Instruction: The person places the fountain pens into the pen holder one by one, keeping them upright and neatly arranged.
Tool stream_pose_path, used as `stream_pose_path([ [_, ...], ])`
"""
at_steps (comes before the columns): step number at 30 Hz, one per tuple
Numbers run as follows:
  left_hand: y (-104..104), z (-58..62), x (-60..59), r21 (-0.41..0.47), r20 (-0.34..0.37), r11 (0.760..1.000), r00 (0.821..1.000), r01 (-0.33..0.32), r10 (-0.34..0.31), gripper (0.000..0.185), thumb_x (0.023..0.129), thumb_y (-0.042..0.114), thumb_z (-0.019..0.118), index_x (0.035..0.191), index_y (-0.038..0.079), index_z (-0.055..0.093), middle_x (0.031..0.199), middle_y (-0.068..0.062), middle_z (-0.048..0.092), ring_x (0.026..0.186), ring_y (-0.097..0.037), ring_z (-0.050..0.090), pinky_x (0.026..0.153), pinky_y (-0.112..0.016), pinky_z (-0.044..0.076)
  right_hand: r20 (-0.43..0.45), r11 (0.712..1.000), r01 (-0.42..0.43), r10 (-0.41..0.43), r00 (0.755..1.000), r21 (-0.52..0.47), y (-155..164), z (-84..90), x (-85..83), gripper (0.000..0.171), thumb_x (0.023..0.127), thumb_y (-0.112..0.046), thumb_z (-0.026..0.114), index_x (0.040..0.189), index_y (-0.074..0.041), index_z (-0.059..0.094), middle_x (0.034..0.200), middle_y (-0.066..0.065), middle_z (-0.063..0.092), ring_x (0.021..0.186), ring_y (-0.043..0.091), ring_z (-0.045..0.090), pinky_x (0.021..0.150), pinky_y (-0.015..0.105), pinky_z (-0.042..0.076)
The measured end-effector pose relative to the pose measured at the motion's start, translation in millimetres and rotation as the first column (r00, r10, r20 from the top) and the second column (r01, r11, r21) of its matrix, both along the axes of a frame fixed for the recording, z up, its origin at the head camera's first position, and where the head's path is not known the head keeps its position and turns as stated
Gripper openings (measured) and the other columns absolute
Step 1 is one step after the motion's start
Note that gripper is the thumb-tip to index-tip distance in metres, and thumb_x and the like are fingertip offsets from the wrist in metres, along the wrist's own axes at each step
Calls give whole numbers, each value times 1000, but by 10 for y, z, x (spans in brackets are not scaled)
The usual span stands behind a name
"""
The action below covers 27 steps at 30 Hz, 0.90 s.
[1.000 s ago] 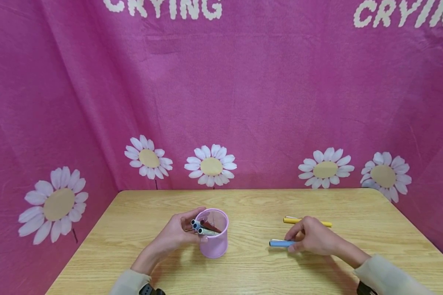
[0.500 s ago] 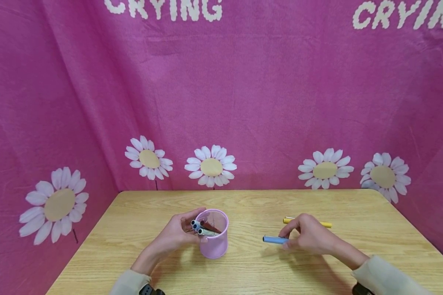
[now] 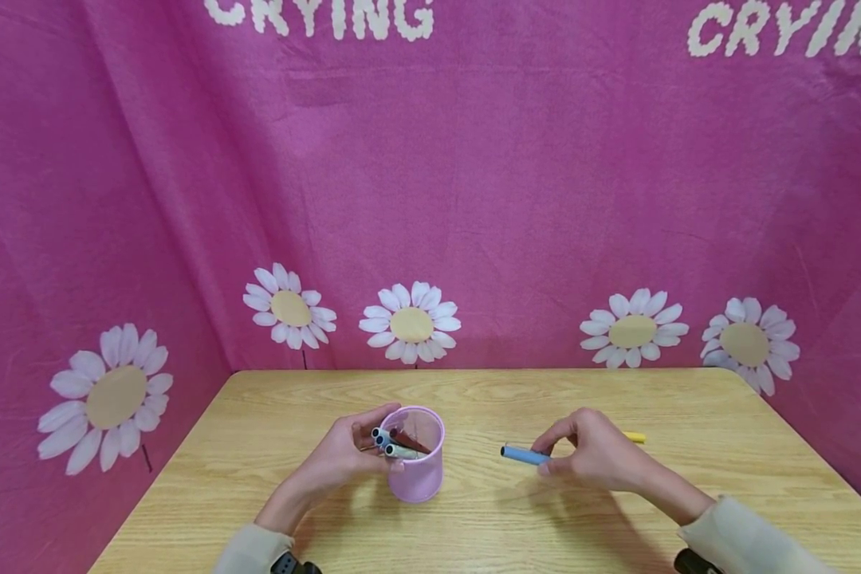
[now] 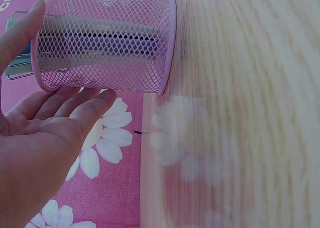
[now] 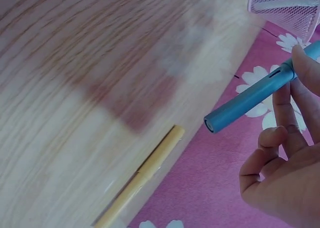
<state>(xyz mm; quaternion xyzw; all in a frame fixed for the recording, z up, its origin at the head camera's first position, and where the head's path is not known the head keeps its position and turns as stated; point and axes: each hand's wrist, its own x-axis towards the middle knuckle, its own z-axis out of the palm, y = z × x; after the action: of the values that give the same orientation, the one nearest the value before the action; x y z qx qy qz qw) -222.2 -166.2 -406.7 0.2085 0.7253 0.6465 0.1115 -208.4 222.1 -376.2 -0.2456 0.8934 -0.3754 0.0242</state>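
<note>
Here: pink mesh cup (image 3: pixel 418 462), cylindrical blue pen (image 3: pixel 522 455).

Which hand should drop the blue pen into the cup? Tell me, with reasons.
Right. The right hand already pinches the blue pen, lifted off the table and pointing toward the cup. The left hand is busy steadying the cup.
</note>
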Motion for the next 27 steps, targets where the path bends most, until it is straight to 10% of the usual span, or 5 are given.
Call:
stream_pose_path([
  [17, 3, -4, -1, -1, 5, 1000, 1000, 3, -3, 88, 82, 0, 86, 157, -6, 41, 154, -24, 51, 127, -31, 62, 103, -32, 54, -39, 998, 48, -49, 998, -37, -215, 154, 45, 16, 82, -20, 92, 96, -19, 86, 62, -9, 42, 58, 8, 29, 51, 24, 24],
  [27, 4, -1, 6, -4, 1, 1000, 1000, 4, -4, 87, 83, 1, 86, 157, -6, 42, 153, -24, 52, 126, -29, 63, 101, -30, 55, -63, 996, 63, -67, 996, -61, -322, 225, 60, 15, 80, -18, 92, 94, -19, 85, 62, -9, 50, 56, 7, 30, 50, 24, 26],
])
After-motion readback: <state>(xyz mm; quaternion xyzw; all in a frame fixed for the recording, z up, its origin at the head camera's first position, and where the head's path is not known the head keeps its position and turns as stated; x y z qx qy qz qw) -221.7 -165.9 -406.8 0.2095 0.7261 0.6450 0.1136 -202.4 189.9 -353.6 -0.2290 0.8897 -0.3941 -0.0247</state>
